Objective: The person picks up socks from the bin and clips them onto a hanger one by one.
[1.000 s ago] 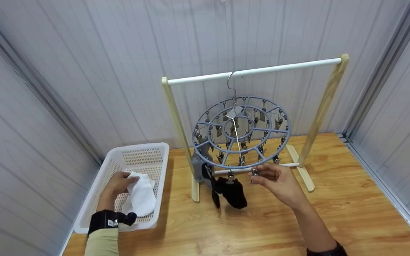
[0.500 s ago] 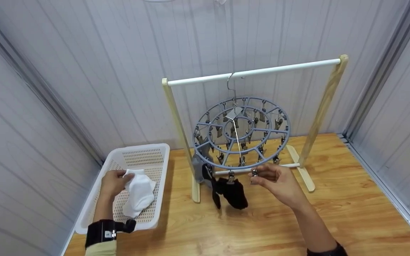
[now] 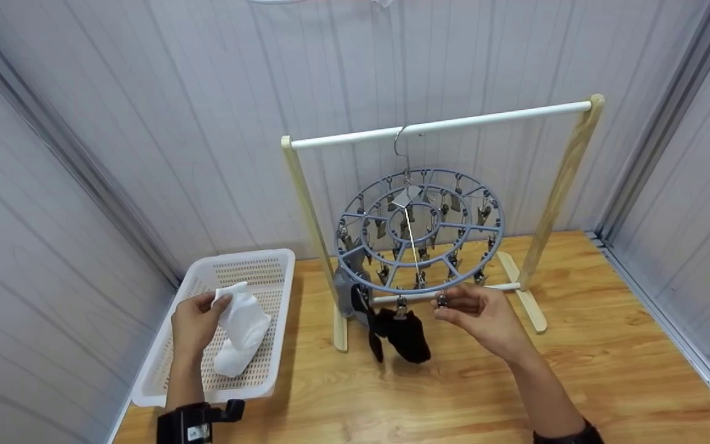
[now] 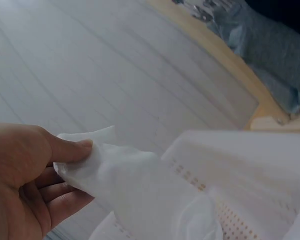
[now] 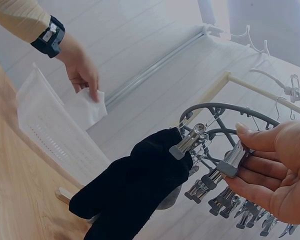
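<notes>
My left hand (image 3: 195, 324) pinches the cuff of a white sock (image 3: 245, 327) between thumb and fingers, just over the white basket (image 3: 288, 290). The sock hangs slack; in the left wrist view its upper end (image 4: 97, 162) lies under the thumb. My right hand (image 3: 484, 317) pinches a metal clip (image 5: 233, 159) at the front rim of a round blue-grey clip hanger (image 3: 469, 226); the clip holds no cloth. Left of that hand, another clip (image 5: 190, 141) grips a black sock (image 5: 135, 172). More black cloth and a grey sock (image 3: 346, 296) hang farther left.
The hanger hooks over the white bar (image 3: 503, 117) of a wooden-legged stand (image 3: 555, 185). Several bare clips dangle from its rings. The wood-grain table (image 3: 453, 394) meets pale panelled walls (image 3: 219, 123) at the back and both sides.
My left hand has lifted slightly and pulled the white sock up, so it hangs longer and looser above the basket. My right hand stays at the clip.
</notes>
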`<state>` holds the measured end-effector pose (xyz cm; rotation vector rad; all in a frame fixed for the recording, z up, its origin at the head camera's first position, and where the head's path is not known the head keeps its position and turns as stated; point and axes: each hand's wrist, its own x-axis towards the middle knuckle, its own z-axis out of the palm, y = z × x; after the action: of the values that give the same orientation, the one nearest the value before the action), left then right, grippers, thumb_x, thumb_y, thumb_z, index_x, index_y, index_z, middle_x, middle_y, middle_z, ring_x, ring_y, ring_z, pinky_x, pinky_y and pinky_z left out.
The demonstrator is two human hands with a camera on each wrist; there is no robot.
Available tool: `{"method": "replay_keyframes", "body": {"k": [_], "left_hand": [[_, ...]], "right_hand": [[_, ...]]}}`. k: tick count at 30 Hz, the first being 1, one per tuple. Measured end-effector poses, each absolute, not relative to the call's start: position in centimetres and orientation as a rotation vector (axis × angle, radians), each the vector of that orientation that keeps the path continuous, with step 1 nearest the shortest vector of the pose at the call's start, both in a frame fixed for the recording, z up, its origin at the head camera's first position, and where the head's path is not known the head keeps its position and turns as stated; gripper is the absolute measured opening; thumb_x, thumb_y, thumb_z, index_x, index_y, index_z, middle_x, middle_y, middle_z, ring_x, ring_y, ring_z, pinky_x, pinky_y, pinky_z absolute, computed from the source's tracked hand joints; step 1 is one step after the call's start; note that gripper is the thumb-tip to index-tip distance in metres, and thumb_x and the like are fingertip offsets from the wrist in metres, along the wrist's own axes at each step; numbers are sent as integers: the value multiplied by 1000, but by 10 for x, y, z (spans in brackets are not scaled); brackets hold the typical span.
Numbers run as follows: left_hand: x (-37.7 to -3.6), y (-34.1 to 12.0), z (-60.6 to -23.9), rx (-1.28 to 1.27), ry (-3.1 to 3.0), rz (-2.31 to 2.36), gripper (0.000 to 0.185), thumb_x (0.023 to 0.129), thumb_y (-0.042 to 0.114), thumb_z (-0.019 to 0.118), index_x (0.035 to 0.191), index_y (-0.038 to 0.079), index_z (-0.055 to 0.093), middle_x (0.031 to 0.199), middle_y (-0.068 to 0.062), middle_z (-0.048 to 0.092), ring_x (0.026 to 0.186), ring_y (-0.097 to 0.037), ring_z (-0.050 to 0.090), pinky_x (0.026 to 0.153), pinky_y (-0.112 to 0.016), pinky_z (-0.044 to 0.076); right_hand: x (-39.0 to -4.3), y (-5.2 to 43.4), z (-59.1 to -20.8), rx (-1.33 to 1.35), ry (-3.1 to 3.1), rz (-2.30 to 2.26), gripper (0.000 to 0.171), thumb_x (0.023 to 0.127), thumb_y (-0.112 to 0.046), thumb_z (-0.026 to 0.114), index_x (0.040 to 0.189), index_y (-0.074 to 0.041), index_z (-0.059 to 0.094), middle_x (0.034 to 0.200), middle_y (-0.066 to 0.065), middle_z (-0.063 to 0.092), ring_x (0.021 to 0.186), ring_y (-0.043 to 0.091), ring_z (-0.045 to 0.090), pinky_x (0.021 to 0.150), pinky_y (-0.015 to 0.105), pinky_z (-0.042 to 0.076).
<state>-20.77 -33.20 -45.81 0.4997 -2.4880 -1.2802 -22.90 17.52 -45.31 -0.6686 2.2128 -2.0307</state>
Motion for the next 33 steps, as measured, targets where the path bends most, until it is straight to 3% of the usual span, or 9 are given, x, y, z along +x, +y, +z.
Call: {"method": "replay_keyframes", "body": {"k": [10,27,33], "left_hand": [[-192,-308,-442,388,-2382,-1344,35,103,24,72,119,-6,75,104,-19,78,77,-7,69,67,-17,55],[-166,-244,-428,265,-2243,-1337,22,101,17,75,109,-3,80,89,-15,77,68,-15,67,57,-19,54],[-155,-219,-428,221,-2202,-1377,25,101,17,75,112,-5,79,97,-18,78,75,-17,71,63,-20,58]], "right_hand": [[-228,177,-453,-664,2248,-2018,27,94,-5,81,116,8,72,109,23,76,94,19,78,85,32,62],[-228,178,-452,-648,2249,-1987,28,95,-7,80,117,8,72,110,22,76,96,23,78,85,32,62],[-229,178,-452,-670,2242,-2003,27,94,-7,81,116,7,73,109,23,76,97,30,77,85,33,62]]}}
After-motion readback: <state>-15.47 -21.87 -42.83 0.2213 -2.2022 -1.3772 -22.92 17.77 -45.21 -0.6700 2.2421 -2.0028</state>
